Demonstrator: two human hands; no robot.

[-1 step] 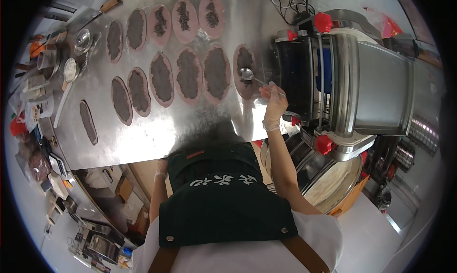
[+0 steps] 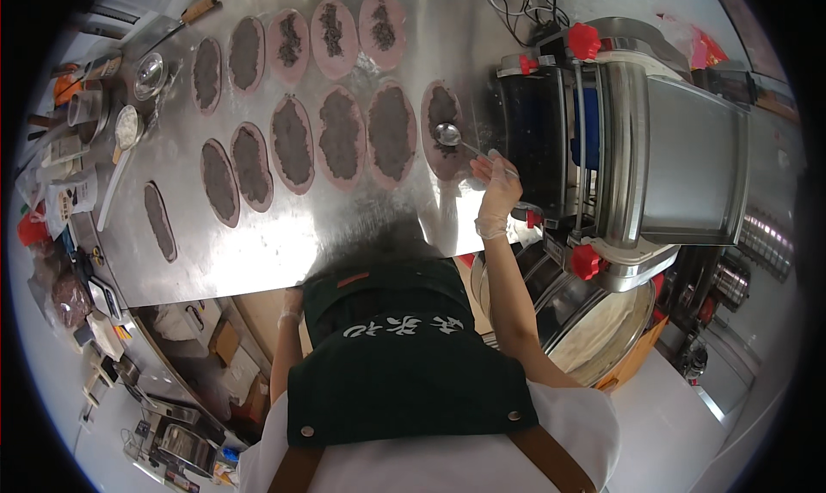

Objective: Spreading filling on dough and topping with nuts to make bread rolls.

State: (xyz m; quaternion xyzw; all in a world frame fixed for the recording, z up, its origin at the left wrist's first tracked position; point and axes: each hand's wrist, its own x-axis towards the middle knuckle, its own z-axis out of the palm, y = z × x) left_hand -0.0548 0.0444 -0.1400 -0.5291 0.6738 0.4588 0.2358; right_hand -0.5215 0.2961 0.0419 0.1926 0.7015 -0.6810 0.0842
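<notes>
One spoon in grip of right hand, over dark filling, left hand part-hidden beside apron, grip unclear

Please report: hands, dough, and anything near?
Right hand holding spoon at rightmost dough piece. Dark filling covers it partly. Left hand beside apron. Machine close at right.

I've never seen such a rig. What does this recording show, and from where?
No robot here: a person works by hand, seen by a head-worn fisheye camera looking down. The gloved right hand holds a metal spoon at a pinkish dough oval partly covered with dark filling. Eleven more filled ovals lie on the metal table. The left hand is low by the table's edge, partly hidden by the green apron; its grip cannot be seen. A silver machine stands at right.
</notes>
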